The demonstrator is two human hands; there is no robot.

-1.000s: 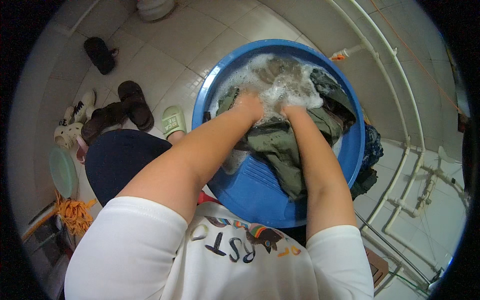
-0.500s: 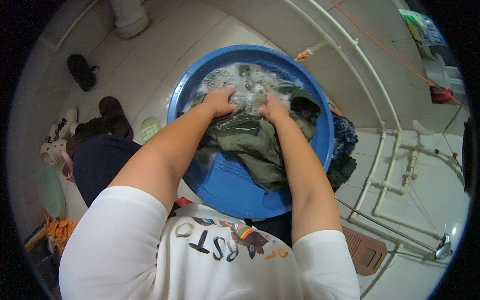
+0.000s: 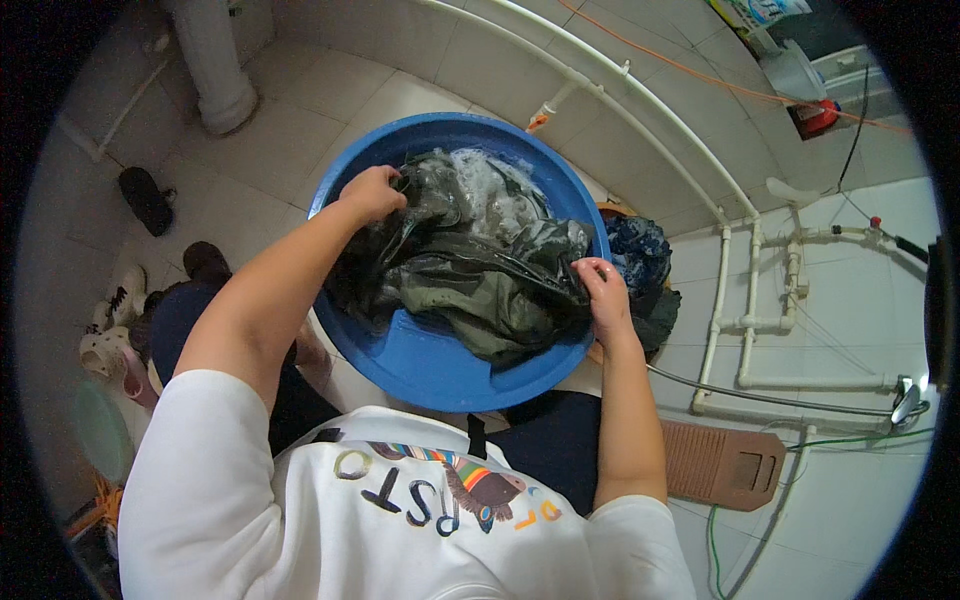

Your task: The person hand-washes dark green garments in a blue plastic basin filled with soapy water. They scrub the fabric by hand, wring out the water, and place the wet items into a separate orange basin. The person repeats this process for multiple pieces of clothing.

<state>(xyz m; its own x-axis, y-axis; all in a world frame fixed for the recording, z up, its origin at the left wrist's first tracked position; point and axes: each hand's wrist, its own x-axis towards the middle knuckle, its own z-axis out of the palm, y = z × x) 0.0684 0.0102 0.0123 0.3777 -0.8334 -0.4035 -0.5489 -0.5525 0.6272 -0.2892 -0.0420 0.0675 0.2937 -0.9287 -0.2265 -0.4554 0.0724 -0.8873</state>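
Head view, looking down on a person crouched over a round blue plastic basin (image 3: 420, 365) that stands on a pale tiled floor (image 3: 300, 90). A dark olive-green garment (image 3: 480, 280), soaked and crumpled, lies inside the basin, heaped across its middle and right half; white soap suds (image 3: 490, 180) sit in the water at the basin's far side, just behind the cloth.

The left hand (image 3: 372, 193) is at the basin's far left rim, fingers curled shut around a bunched edge of the garment. The right hand (image 3: 603, 290) is at the basin's right rim, fingers bent and pinching the cloth's right edge against the wall. The two hands are well apart, with the garment stretched loosely between them. Both forearms are bare; the sleeves belong to a white shirt (image 3: 300, 520) with a coloured print.

Surroundings: a dark blue patterned cloth (image 3: 640, 255) lies heaped just outside the basin on its right, touching the rim. White pipes (image 3: 745, 300) run along the tiled wall to the right. A brown ribbed washboard (image 3: 720, 465) lies flat on the floor near the person's right elbow. A thick white drainpipe (image 3: 215, 60) rises at the upper left. Several sandals and slippers (image 3: 125, 320) lie scattered on the floor to the left, well apart from the basin.
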